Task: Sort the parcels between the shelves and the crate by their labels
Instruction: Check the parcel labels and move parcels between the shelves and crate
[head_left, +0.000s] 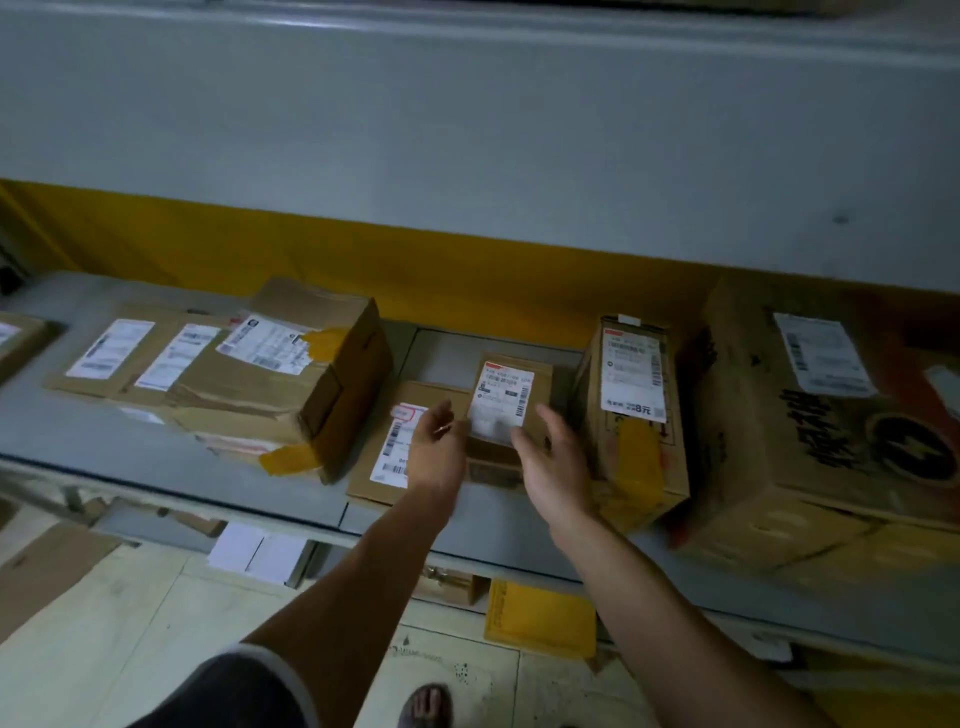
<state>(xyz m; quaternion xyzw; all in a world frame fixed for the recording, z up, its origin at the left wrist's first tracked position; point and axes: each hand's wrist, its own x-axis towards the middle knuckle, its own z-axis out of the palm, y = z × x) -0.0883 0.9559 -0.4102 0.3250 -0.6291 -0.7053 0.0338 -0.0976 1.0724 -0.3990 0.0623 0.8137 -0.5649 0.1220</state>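
Observation:
A small brown parcel (511, 387) with a white label stands on the grey shelf (130, 447), partly on top of a flat parcel (384, 475). My left hand (434, 449) is at its left side and my right hand (550, 462) at its right side, both with fingers loosely spread and nothing gripped. Whether they touch the parcel is not clear. No crate is in view.
A stack of taped brown boxes (291, 379) and flat parcels (124, 353) lies to the left. An upright box (631, 415) and a large printed carton (821, 426) stand to the right. A yellow envelope (540, 618) and cardboard lie below the shelf. A foot (426, 704) shows on the floor.

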